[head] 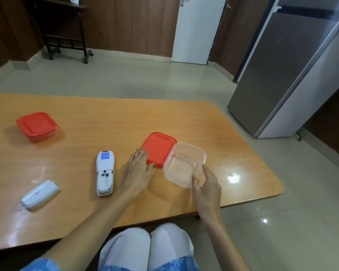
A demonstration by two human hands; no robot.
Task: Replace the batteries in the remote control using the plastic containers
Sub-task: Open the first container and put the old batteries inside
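Note:
A white remote control [105,173] lies face down on the wooden table [106,122], its battery bay uncovered and looking empty. Its white battery cover [40,194] lies apart at the left. My left hand [138,170] rests with straight fingers on the near edge of a loose red lid [160,148]. To its right my right hand [205,186] pinches the near rim of a clear plastic container [184,164], which is open, slightly tilted and seems empty. A second container with a red lid on [37,126] stands at the far left.
The table's right edge [278,184] runs close to the clear container. A grey fridge [294,71] stands on the tiled floor to the right. My knees in white trousers [145,245] are under the near edge. Dark specks dot the table at the right.

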